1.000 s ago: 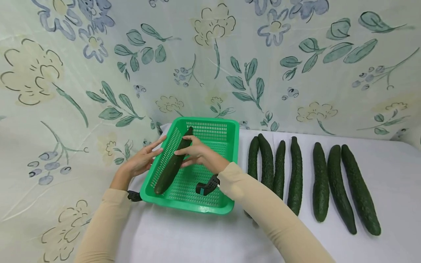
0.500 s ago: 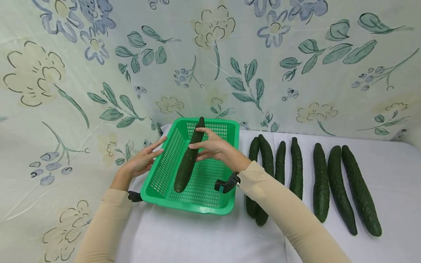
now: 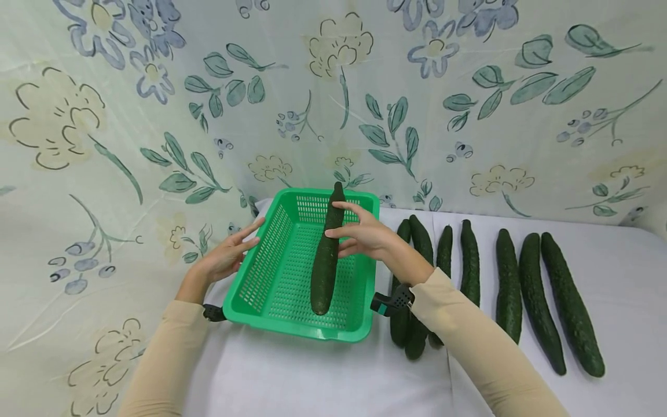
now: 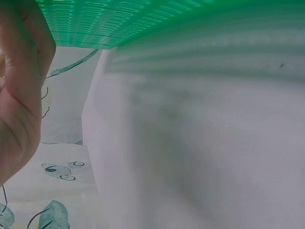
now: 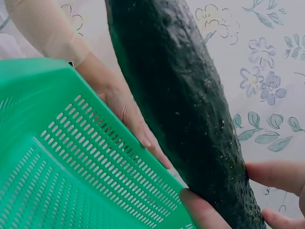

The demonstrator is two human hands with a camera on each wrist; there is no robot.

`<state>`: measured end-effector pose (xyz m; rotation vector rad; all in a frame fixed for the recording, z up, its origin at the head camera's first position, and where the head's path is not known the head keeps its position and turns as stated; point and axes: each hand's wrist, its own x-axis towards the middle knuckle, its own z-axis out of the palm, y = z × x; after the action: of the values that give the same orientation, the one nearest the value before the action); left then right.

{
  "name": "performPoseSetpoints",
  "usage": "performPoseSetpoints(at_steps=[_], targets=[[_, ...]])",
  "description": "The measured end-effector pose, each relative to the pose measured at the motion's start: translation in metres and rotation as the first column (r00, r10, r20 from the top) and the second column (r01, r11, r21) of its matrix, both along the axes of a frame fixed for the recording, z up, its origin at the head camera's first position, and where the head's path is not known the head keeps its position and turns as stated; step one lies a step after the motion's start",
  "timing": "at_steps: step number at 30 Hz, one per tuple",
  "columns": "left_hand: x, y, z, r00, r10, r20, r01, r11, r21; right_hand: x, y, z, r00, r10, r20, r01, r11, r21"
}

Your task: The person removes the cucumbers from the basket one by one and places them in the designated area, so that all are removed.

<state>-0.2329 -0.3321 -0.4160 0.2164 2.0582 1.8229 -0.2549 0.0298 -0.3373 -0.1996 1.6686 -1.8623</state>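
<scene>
A green plastic basket (image 3: 292,329) with slotted walls stands on the white cloth, and its inside shows no other cucumber. My right hand (image 3: 367,234) grips a dark green cucumber (image 3: 324,278) near its narrower upper half, thumb on one side and fingers on the other. The cucumber is lifted over the basket's right half, its thin tip overlapping the back rim. At the basket's left wall rests my left hand (image 3: 226,259), its fingers extended along the outside near the rim. The right wrist view shows the cucumber (image 5: 176,105) large and close.
Several more cucumbers (image 3: 471,260) lie roughly side by side on the white cloth (image 3: 323,376) to the right. My right forearm crosses over some of them. A flowered fabric sheet (image 3: 292,104) hangs behind and to the left.
My right hand has carried the cucumber rightward from the basket's left wall and up, turning it nearer to vertical in view. The left hand and basket have stayed put.
</scene>
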Motion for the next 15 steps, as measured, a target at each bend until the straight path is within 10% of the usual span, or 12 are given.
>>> performPoseSetpoints(at_steps=[15], targets=[[0.0,-0.002,0.001,1.0,0.012,-0.021,-0.013,0.999,-0.034,0.012,0.063,-0.009,0.996,0.011,-0.091,-0.008,1.0,0.025]])
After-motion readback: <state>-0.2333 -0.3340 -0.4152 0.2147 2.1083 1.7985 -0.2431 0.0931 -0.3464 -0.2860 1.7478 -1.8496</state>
